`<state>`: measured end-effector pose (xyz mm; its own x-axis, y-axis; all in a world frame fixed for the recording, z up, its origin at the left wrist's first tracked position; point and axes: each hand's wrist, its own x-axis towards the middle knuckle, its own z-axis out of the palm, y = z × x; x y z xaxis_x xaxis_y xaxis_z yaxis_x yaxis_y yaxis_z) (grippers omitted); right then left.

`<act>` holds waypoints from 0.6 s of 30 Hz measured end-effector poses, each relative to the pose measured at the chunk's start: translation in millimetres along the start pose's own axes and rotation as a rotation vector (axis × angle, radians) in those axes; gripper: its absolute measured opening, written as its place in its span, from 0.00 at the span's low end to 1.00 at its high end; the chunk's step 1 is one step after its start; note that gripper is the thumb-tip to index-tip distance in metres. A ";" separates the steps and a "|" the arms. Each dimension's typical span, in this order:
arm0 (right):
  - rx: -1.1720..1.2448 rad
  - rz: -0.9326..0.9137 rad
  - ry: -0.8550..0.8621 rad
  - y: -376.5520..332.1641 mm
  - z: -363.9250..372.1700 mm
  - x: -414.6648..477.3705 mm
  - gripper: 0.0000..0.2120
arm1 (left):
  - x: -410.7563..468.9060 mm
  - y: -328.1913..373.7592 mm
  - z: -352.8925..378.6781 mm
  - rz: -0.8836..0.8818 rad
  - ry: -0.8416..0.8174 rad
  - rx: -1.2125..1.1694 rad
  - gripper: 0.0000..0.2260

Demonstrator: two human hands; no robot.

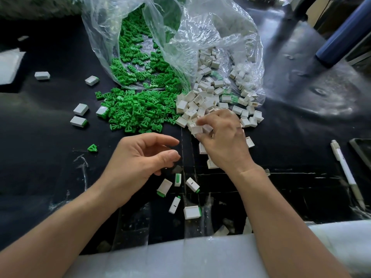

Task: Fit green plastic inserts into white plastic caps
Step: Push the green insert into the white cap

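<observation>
The right hand (222,141) pinches a white cap (197,129) at the near edge of the cap pile (202,97), mid-bench (50,157). The left hand (138,157) hangs loosely curled and holds nothing, near the green inserts (138,111) spilling from a clear bag (200,33).

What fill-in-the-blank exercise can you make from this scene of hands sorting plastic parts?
The right hand grips white rectangular plastic caps; the left hand holds ___.
The green triangular plastic inserts lie to the ___ of the caps.
A white pen lies on the black table, ___ of both hands.
Missing: nothing, left, right.
</observation>
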<state>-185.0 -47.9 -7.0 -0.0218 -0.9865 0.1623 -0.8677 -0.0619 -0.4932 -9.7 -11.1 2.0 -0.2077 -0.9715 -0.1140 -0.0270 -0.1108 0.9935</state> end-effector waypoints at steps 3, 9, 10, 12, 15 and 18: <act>0.050 -0.010 0.040 -1.0 0.1 -0.7 0.07 | 0.7 -1.9 -0.3 0.003 0.025 0.009 0.11; 0.406 -0.198 -0.013 -20.9 -2.1 -12.8 0.05 | 5.1 -4.2 -5.0 0.041 0.130 0.012 0.19; 0.414 -0.246 -0.047 -24.5 0.3 -15.2 0.06 | 5.5 -4.3 -5.0 0.037 0.125 -0.006 0.20; 0.448 -0.274 -0.105 -29.2 3.9 -18.0 0.07 | 6.2 -5.2 -4.8 0.037 0.107 -0.016 0.19; 0.479 -0.253 -0.134 -29.0 4.8 -17.1 0.08 | 7.9 -8.0 -6.5 0.040 0.144 0.022 0.16; 0.384 -0.227 -0.066 -28.6 5.6 -12.5 0.10 | 8.3 -8.2 -7.3 0.045 0.188 0.004 0.16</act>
<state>-157.1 -34.6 0.2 0.1901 -0.9482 0.2545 -0.5994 -0.3174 -0.7349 -4.0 -19.7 -7.1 -0.0227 -0.9976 -0.0660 -0.0254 -0.0654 0.9975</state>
